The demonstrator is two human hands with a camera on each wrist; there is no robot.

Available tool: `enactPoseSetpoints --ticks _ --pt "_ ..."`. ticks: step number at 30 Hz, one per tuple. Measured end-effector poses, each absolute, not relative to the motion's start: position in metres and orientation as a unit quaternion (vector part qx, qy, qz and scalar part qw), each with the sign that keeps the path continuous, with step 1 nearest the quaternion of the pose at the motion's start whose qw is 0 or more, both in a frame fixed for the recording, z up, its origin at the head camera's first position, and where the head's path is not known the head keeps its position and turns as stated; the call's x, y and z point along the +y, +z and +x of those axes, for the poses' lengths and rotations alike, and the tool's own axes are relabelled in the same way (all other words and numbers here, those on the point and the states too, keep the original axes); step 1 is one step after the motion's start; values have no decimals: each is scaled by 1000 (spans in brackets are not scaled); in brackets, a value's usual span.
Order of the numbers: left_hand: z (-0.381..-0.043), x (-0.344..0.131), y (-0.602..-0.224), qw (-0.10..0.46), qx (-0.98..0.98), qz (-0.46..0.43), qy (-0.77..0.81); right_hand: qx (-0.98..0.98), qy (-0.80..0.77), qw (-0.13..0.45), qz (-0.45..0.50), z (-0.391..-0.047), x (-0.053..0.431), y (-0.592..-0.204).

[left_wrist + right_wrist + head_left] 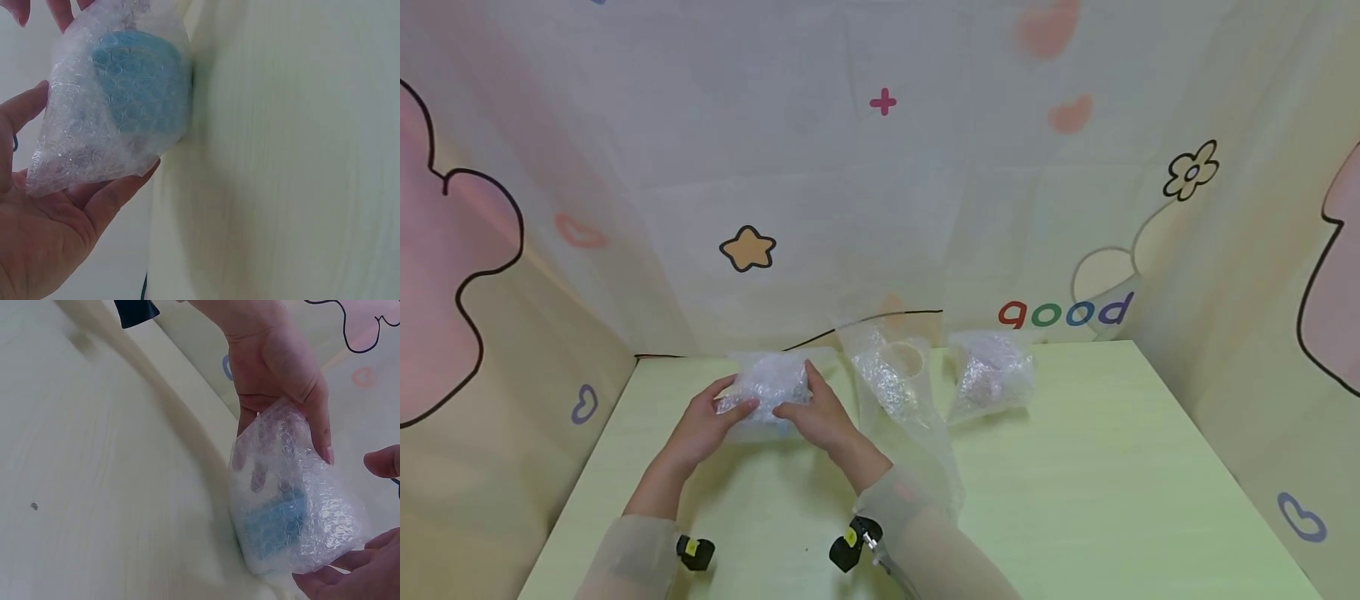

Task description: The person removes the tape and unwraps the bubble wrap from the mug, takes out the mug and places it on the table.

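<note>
A bubble-wrapped bundle [767,385] is held between both hands over the table's far left part. Through its clear wrap a light blue object [145,84] shows in the left wrist view; its kind cannot be told. My left hand [698,427] grips the bundle's left side, thumb on the near face and fingers round the back. On the other side, my right hand [829,417] holds it with the thumb in front. In the right wrist view, left fingers show through the wrap [275,519], and the right hand [369,575] supports the opposite end.
Right of the bundle lies a loose bubble-wrap sheet [895,404] with a pale ring-shaped thing [904,358] on or under it. Farther right stands another bubble-wrapped bundle [992,375]. A printed cloth [880,208] hangs behind and beside the pale table [1075,500].
</note>
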State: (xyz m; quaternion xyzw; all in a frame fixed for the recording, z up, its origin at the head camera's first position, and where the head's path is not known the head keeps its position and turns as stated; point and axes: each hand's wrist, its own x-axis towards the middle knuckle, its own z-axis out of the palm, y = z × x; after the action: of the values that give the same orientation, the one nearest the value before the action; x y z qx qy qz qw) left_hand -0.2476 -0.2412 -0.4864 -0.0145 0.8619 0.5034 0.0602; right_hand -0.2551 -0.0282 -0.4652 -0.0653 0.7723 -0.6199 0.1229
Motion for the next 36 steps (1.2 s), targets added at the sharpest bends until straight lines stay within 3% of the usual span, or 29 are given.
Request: enactPoseSetpoints --ticks 16,28,36 --pt "-253 -248 -481 74 885 -7 460 773 -610 148 -90 -258 -19 -466" --pt "-242 -231 -452 26 926 10 376 809 -567 116 -102 -250 -6 -444" --pt "-235 -202 -434 0 920 44 390 810 -562 127 -106 -238 17 -420"
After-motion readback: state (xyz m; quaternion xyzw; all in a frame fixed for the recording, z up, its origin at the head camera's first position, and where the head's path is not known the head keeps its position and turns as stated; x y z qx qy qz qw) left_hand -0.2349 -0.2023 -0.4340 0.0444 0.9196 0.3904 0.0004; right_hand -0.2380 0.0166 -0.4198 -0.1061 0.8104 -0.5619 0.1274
